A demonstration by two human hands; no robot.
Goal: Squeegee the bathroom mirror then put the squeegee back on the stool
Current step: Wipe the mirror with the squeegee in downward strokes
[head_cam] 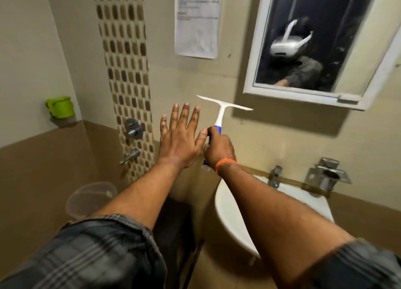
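Your right hand [219, 147] grips the squeegee [221, 113], blade up, below the mirror [312, 39]; your left hand [181, 132] is spread flat, empty. Wiping looks not yet started; no stool visible.

- A small home bathroom: white wash basin [230, 215] with a tap [275, 176] against the tiled wall.
- White-framed mirror [312, 50] above it.
- Shower mixer [132, 128] on a mosaic strip [127, 72], clear bucket [91, 198] beneath.

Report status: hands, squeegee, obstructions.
Right hand gripping squeegee handle, blade up, below mirror. Left hand open, empty. Blade not yet on glass. Path clear.
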